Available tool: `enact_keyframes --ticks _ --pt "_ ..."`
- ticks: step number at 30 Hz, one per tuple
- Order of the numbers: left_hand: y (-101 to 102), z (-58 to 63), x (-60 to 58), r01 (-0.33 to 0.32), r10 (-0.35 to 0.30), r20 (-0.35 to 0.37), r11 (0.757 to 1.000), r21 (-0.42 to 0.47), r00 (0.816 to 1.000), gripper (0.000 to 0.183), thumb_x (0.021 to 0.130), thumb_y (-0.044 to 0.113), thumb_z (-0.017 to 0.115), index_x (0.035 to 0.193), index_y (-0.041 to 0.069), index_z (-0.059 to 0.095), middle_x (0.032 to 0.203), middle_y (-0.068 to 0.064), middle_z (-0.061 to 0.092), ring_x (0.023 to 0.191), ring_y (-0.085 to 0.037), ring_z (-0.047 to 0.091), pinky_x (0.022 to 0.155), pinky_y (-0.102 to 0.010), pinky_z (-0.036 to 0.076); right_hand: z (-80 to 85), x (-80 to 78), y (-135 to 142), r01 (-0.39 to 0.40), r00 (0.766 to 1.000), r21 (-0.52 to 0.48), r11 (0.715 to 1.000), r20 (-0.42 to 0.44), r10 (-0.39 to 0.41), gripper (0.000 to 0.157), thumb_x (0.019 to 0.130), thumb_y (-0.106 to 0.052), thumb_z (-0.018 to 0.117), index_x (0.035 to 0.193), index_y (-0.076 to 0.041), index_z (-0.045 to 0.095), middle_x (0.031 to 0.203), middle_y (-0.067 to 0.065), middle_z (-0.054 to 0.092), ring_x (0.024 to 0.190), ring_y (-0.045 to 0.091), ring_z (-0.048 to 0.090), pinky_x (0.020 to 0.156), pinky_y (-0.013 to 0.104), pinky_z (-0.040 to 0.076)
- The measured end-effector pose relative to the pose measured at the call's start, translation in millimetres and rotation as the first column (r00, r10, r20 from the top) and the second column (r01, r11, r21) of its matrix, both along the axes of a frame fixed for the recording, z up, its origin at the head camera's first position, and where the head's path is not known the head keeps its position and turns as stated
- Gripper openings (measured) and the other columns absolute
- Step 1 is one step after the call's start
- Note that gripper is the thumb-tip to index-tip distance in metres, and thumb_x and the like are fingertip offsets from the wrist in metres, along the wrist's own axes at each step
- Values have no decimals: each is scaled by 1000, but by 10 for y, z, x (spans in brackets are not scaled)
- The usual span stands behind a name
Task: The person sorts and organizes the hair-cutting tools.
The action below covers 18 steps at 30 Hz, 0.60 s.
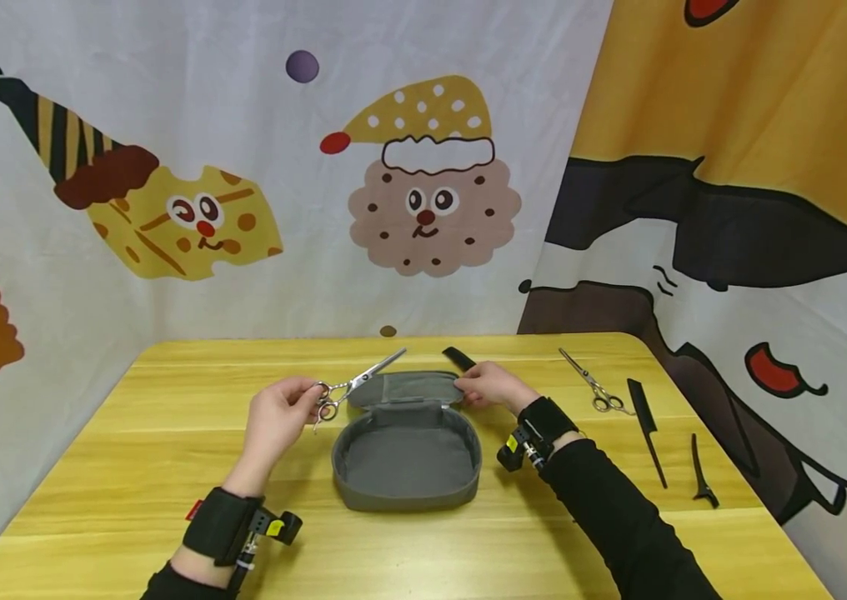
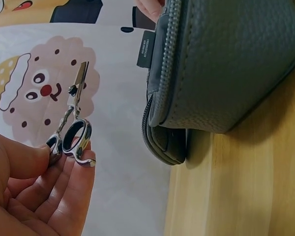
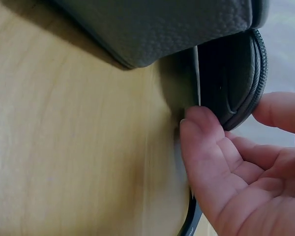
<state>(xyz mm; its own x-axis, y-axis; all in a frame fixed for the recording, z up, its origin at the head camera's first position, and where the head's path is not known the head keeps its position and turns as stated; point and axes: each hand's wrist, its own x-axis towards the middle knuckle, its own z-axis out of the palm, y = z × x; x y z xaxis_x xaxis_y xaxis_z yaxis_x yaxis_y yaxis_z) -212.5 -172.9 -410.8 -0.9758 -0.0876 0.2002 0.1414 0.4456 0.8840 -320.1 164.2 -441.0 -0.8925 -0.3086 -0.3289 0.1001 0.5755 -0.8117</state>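
A grey zip case [image 1: 408, 493] stands unzipped on the table, its lid [image 1: 412, 388] folded back on the far side. No contents show inside. My left hand [image 1: 273, 421] pinches silver scissors [image 2: 73, 113] by the finger rings, left of the case and above the table. Their blades point up and to the right in the head view. At the lid's right end, my right hand [image 1: 497, 387] grips the edge, with the thumb on one side and fingers on the other in the right wrist view. Just beyond it lies a black comb-like thing [image 1: 458, 358], partly hidden by that hand.
On the table's right side lie a second pair of scissors [image 1: 588, 379], a black tail comb [image 1: 644, 412] and a black hair clip [image 1: 701, 475]. A patterned curtain [image 1: 243, 108] hangs behind the wooden table [image 1: 131, 467].
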Motion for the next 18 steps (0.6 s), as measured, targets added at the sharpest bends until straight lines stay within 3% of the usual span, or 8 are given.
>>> enact_keyframes --ticks 4,11,18 --pt "-7 -3 -15 2 -2 6 1000 0 1000 16 98 7 62 100 -5 73 84 -14 72 71 -19 69 62 -26 58 13 19 3 5 1000 -35 999 -10 -6 33 102 -13 56 125 9 60 98 15 66 85 23 65 79 36 56" --pt "-30 -14 -30 8 -8 13 1000 3 1000 17 98 7 62 102 -5 72 85 -14 72 71 -20 70 62 -25 57 15 51 -8 34 999 -176 984 -27 -39 46 101 -5 55 140 15 43 132 32 52 106 36 65 90 41 54" --pt "-74 -17 -65 1 -1 12 1000 -12 1000 18 99 8 61 103 -5 72 84 -13 73 71 -19 70 62 -23 57 7 74 -16 73 992 -263 962 -85 -98 47 99 -1 57 140 16 42 126 31 56 104 33 65 90 45 53"
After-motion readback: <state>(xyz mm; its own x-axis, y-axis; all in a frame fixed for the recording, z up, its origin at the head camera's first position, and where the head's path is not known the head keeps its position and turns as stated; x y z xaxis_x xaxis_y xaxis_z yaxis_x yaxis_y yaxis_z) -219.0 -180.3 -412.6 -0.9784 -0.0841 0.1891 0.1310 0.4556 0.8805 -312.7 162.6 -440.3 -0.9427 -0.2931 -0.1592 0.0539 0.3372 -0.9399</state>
